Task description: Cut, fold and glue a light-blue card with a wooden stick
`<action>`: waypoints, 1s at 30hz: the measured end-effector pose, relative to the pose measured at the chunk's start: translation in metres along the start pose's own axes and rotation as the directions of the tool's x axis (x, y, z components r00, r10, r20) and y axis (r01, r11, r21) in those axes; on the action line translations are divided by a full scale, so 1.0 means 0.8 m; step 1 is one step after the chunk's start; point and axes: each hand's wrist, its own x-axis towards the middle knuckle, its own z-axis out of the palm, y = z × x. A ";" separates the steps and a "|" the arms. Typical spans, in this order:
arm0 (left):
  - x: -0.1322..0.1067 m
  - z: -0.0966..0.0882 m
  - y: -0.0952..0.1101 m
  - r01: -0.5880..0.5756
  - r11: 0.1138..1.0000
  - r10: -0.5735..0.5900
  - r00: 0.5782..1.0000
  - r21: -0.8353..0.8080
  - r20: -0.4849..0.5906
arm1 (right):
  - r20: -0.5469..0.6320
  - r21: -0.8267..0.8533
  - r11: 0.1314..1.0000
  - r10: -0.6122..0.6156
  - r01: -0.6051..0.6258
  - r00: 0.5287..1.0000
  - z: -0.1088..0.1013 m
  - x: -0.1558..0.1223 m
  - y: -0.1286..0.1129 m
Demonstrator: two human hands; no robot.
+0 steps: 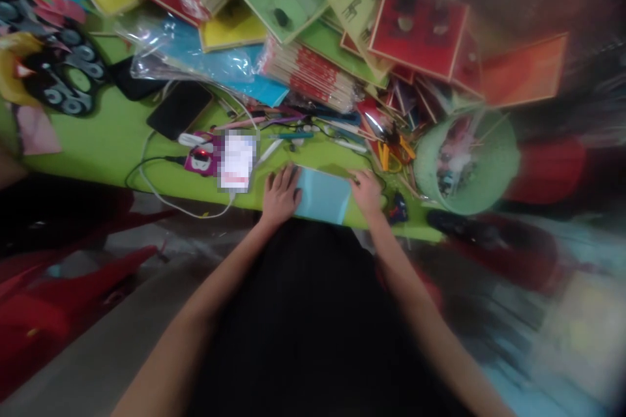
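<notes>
A light blue rectangular sheet (323, 195) lies at the front edge of the green tabletop, right before my body. My left hand (281, 197) rests flat over its left edge, fingers slightly spread, so it is open. At the sheet's upper right corner, my right hand (366, 192) has its fingers bent and closed on the edge; blur softens the fingertips. Left of the sheet, a phone with a blurred-out screen (237, 161) leans by a purple box (201, 155) with a white cable attached.
A pale green bin (503, 172) stands at the right. Orange-handled scissors (391, 156) and pens lie behind the sheet. Further back are bundled wooden sticks (313, 71), a red panel (419, 26), plastic-wrapped blue sheets (205, 58) and a dark phone (180, 109).
</notes>
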 end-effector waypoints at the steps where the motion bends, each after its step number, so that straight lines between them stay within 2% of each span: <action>1: 0.000 -0.001 0.000 0.003 1.000 -0.003 1.000 -0.003 0.003 | -0.023 0.013 0.999 0.031 -0.031 0.999 -0.005 -0.005 0.008; 5: 0.001 -0.002 0.002 0.012 1.000 -0.012 1.000 -0.017 0.007 | -0.056 0.051 0.993 0.108 -0.106 0.993 -0.013 -0.024 0.027; 9: 0.001 -0.002 0.002 -0.001 1.000 0.001 1.000 0.002 -0.005 | -0.055 0.056 0.991 0.127 -0.124 0.990 -0.002 -0.030 0.025; 15: 0.001 -0.003 0.003 0.007 1.000 -0.007 1.000 0.004 0.000 | -0.056 0.015 0.997 0.074 -0.073 0.996 0.019 -0.020 0.013; 24: 0.000 0.000 0.003 -0.006 1.000 0.005 1.000 0.027 0.007 | -0.035 -0.116 0.993 -0.018 0.014 0.999 0.015 -0.017 0.013; 30: 0.000 0.002 0.002 -0.019 0.997 0.019 1.000 0.071 0.007 | -0.027 -0.181 0.983 -0.030 0.025 0.999 0.019 -0.017 0.015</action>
